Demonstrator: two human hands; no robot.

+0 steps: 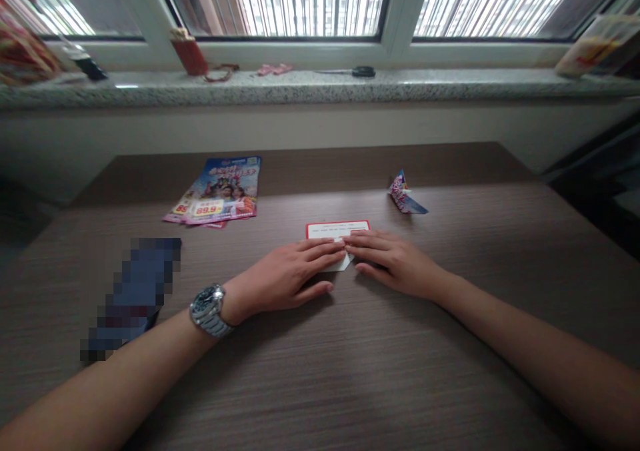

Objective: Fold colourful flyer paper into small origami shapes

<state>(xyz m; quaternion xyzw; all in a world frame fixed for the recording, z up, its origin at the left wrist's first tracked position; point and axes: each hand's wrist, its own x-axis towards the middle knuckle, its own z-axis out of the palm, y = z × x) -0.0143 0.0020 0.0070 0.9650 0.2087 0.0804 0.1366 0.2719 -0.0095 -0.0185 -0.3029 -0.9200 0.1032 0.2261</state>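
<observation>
A white paper with a red border (325,228) lies on the brown table (320,384), partly covered by my fingers. Its lower edge shows slanted, folded corners. My left hand (295,272), with a metal watch on the wrist, rests flat on the paper's left part, fingers stretched out. From the right, my right hand (395,261) lies over the right part with its fingers extended. The fingertips of both hands meet near the paper's middle. Neither hand is closed around anything.
Colourful flyers (225,194) are stacked at the back left. A folded paper figure (406,196) stands at the back right. A blurred dark blue object (135,291) lies by my left forearm. Scissors (363,72) and a red box (189,54) are on the stone windowsill (450,89).
</observation>
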